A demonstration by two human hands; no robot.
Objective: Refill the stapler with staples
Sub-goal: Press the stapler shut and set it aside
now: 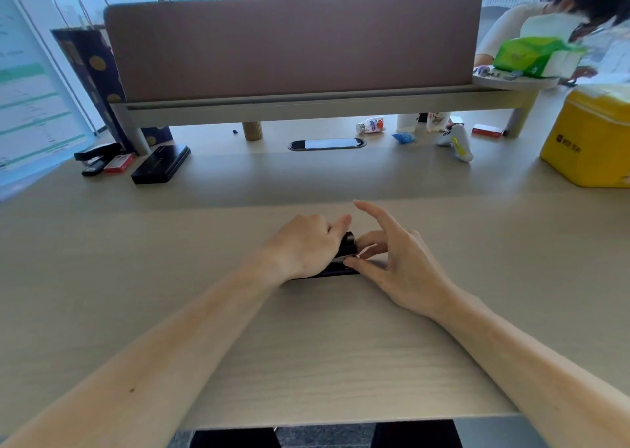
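Head camera view of a pale wooden desk [170, 277]. At its centre lies a black stapler [344, 255], gripped from above by the left hand [303, 246], fingers curled around its body. The right hand [399, 263] pinches at the stapler's near end with thumb and bent finger, index finger raised. Far left sit a second black stapler [97, 158] and a small red box [118, 164]. A yellow tin [589, 141] at right carries dark lettering too blurred to read.

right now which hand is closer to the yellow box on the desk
Right. The right hand is at the stapler mid-desk, on the side toward the yellow box; the left hand grips the stapler's other side, farther off.
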